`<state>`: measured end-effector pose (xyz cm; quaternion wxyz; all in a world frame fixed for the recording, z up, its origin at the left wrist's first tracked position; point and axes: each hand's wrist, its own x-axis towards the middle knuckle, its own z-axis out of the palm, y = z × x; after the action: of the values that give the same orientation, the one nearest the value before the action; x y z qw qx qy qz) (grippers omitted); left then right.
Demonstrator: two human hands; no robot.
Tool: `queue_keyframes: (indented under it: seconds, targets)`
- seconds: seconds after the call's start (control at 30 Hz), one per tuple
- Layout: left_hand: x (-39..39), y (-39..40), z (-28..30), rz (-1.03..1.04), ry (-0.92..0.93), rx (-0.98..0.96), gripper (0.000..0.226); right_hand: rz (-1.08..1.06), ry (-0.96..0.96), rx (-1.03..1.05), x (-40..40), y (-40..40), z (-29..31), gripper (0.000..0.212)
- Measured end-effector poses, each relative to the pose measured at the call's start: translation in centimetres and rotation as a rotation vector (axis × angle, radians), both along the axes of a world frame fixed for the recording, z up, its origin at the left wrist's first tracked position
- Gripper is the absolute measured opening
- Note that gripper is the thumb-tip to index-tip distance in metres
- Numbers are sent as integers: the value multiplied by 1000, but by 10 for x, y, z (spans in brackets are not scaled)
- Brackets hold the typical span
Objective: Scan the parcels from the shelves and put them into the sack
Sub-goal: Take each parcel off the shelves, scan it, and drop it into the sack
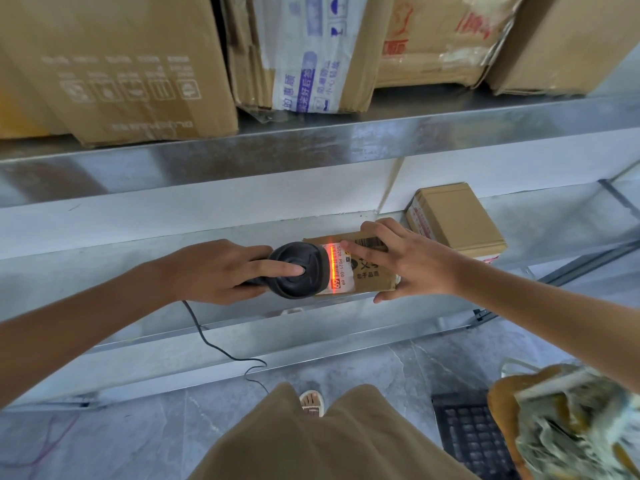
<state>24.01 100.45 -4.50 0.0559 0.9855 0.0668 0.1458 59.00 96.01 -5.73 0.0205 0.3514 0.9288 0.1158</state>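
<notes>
On the middle shelf, the small parcel lies flat under the right hand, whose spread fingers pin it, likely to steady the label. Beside the parcel, the left hand grips the scanner, its red beam crossing the barcode.

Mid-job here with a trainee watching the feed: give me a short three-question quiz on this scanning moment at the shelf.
1. True or false: the left hand holds the black scanner.
2. Where does the red scan line fall?
A. on the white label of the small parcel
B. on the steel shelf
C. on the second small box
3. Fill in: the right hand rests on the ____.

Key: 1 true; 2 A; 3 small parcel, fingers spread over its top while it lies on the shelf.
</notes>
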Motion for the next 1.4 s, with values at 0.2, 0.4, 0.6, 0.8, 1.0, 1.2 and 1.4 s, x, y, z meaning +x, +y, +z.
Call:
queue_keyframes:
  seconds: [0.2, 0.4, 0.6, 0.8, 1.0, 1.2, 1.4]
  targets:
    - [5, 0, 6, -13, 0, 13, 48, -3, 16, -14, 2, -2, 0, 102]
    - [7, -1, 5, 10, 6, 30, 41, 14, 69, 24, 9, 4, -11, 104]
    - [7, -10, -17, 242, -87, -99, 58, -251, 136, -344, 1, 6, -51, 98]
    - [32, -21, -59, 622, -251, -514, 73, -436, 120, -616, -4, 19, -73, 106]
    - [58, -13, -82, 726, -353, -695, 68, -402, 69, -498, -8, 32, -73, 90]
    - [69, -8, -99, 774, -493, -837, 71, -1191, 1196, -508, -39, -3, -97, 66]
    - [94, -4, -101, 833, -587, -1097, 69, -1308, 1690, -809, -81, -21, -117, 75]
